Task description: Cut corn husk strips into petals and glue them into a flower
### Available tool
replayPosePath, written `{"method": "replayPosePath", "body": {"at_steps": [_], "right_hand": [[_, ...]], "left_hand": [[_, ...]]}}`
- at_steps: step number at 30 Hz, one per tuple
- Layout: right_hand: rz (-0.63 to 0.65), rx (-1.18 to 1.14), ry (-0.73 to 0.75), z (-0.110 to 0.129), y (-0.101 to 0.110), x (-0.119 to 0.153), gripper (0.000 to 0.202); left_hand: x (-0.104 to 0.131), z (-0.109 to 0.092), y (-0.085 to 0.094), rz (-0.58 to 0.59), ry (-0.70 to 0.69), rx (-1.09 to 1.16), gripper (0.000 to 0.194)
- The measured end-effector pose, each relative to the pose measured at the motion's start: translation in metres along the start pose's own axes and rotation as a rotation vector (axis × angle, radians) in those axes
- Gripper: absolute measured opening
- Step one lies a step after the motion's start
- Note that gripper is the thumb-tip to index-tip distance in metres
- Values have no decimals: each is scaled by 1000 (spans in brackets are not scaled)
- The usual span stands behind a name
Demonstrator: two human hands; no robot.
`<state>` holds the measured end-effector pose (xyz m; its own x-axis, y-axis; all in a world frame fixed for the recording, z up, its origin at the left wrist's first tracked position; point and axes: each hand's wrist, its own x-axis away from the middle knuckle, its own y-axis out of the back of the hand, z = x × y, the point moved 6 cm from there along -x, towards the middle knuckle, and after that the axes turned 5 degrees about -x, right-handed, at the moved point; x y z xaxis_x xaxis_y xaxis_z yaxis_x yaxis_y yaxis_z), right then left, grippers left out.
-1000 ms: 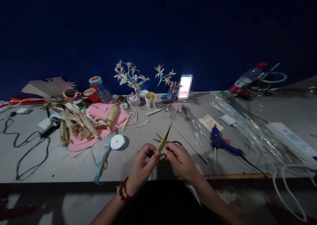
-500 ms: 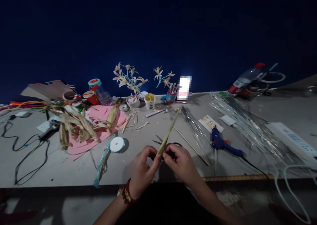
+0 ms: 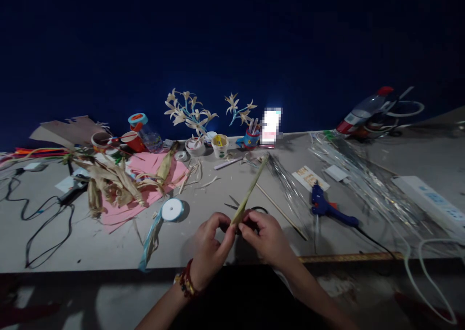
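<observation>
Between my hands stands a narrow, pale green strip of corn husk, slanting up and away to the right. My left hand pinches its lower end between thumb and fingers. From the other side my right hand grips the same end, thumb against the husk. Just beyond my fingers lie scissors, partly hidden behind the husk and my right hand. A thin wooden stick rests to the right of them. On the left is a spool of light blue ribbon with its tail hanging loose.
Dried corn husks are heaped on pink paper at left. A blue glue gun, clear plastic strips and a white power strip lie at right. Husk flowers, small tubs and a lit phone line the back.
The view has shifted slightly. Both hands keep nearly the same hold on the corn husk strip, and nothing on the table has visibly moved.
</observation>
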<state>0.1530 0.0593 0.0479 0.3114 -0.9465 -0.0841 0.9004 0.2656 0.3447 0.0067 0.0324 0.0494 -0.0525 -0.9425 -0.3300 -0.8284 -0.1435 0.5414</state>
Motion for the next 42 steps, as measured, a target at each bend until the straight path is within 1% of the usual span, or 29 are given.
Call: {"method": "replayPosePath", "body": {"at_steps": [5, 11, 15, 19, 27, 30, 37, 42], "right_hand": [[-19, 42, 13, -2, 0, 1, 15], [51, 79, 27, 3, 1, 1, 19], [23, 102, 16, 5, 4, 1, 18], [21, 106, 10, 5, 3, 3, 18], [13, 33, 29, 10, 3, 3, 12], [8, 15, 26, 10, 2, 3, 12], [56, 5, -2, 7, 2, 2, 15], [103, -14, 3, 12, 4, 2, 18]], "left_hand": [[-1, 1, 1, 13, 12, 3, 5], [-8, -7, 1, 54, -66, -40, 6], [-10, -7, 2, 49, -32, 4, 6], [-10, -7, 2, 36, 4, 39, 11], [-7, -8, 4, -24, -14, 18, 8], [-7, -8, 5, -26, -1, 40, 8], [-8, -7, 5, -16, 44, 86, 12], [-8, -4, 5, -19, 62, 80, 13]]}}
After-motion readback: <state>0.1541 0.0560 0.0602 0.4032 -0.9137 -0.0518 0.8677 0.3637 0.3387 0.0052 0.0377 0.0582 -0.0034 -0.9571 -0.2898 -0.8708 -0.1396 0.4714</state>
